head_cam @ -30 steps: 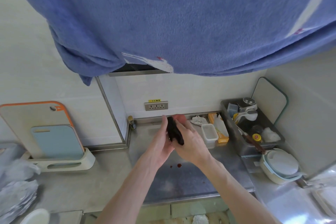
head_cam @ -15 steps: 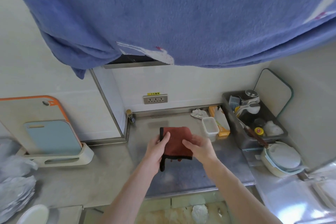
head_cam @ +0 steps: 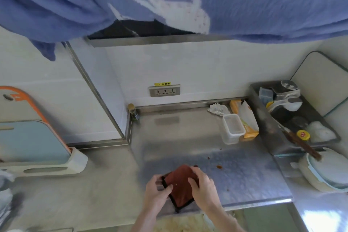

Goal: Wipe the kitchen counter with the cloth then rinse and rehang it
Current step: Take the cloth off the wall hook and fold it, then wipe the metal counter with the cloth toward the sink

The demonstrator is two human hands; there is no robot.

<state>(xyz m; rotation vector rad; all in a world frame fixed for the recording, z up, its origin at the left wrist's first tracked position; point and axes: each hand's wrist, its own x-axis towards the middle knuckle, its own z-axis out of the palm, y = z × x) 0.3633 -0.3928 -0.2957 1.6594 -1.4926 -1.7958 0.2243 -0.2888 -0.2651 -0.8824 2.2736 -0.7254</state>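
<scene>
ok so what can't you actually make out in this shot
Head view only:
- Whether the cloth, held by the left hand and right hand, touches the counter: its underside is hidden.
- The top of the view: covered by the blue towel.
- The yellow label over the socket: too small to read.
- The pale heap at the left edge: blurred and cut off.

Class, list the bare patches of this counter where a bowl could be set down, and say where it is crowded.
Bare: the counter between the bottle and the tub, below the socket; also the front left, between the board rack and the cloth. Crowded: the back right, where foil, tub and yellow pack cluster beside the tray.
</scene>
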